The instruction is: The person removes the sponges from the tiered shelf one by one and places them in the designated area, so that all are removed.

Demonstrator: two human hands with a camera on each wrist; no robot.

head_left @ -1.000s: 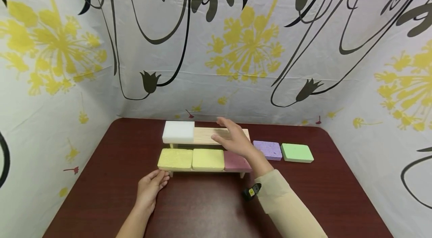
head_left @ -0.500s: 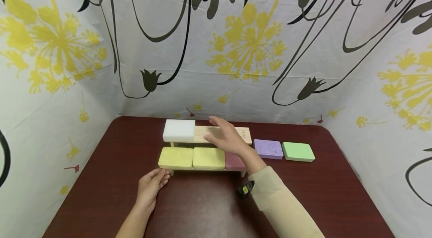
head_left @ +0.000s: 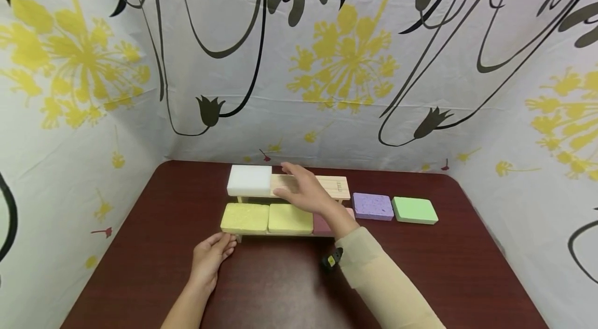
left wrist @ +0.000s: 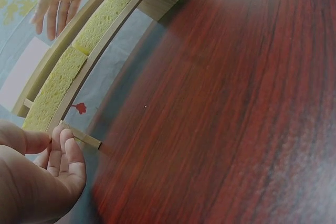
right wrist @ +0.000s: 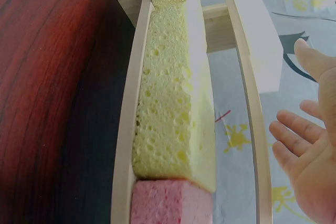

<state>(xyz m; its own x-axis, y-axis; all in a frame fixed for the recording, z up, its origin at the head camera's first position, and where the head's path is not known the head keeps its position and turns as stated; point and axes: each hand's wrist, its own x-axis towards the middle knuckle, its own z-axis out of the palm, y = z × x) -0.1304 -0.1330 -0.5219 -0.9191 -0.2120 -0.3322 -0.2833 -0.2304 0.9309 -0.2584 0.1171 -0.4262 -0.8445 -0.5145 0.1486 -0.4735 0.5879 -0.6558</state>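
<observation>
A two-level wooden rack stands on the table. Two yellow sponges [head_left: 245, 218] and a dark pink sponge [head_left: 322, 225] sit side by side on its front shelf [right wrist: 125, 140]. At the left end of the raised rear shelf [head_left: 333, 187] lies a white sponge [head_left: 249, 180]. My left hand [head_left: 209, 260] pinches the front shelf's left end between thumb and fingers. My right hand [head_left: 306, 192] reaches across the rack, fingers extended and thumb apart, beside the white sponge's right edge. Nothing is in its grasp. The right forearm hides part of the pink sponge.
A purple sponge [head_left: 373, 206] and a green sponge [head_left: 415, 210] lie on the dark red-brown table [head_left: 271, 282], right of the rack. White cloth with yellow and grey plant prints [head_left: 345, 137] surrounds the table at the back and sides.
My right hand has shifted left along the rear shelf towards the white sponge, uncovering more of the shelf's right end. My left hand keeps its pinch on the front shelf.
</observation>
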